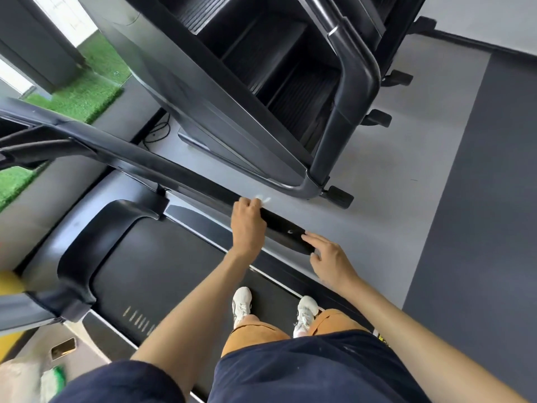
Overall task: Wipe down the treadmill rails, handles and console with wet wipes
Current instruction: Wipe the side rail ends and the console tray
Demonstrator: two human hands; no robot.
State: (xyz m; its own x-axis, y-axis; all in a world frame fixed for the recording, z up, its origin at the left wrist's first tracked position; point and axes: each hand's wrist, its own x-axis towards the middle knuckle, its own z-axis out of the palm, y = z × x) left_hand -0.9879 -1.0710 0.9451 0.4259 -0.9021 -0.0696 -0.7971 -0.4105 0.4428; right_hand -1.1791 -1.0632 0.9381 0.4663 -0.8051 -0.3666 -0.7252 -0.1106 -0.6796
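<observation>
I stand on the treadmill belt. Its dark right side rail runs from upper left down to its end near the middle of the view. My left hand curls over the rail and holds a white wet wipe against it; only a bit of the wipe shows past my fingers. My right hand rests with straight fingers on the rail's end cap, just right of my left hand.
A black stair-climber machine stands close on the far side of the rail, on grey floor. Green turf lies at upper left. A pale bag with a green pack sits at lower left beside the treadmill.
</observation>
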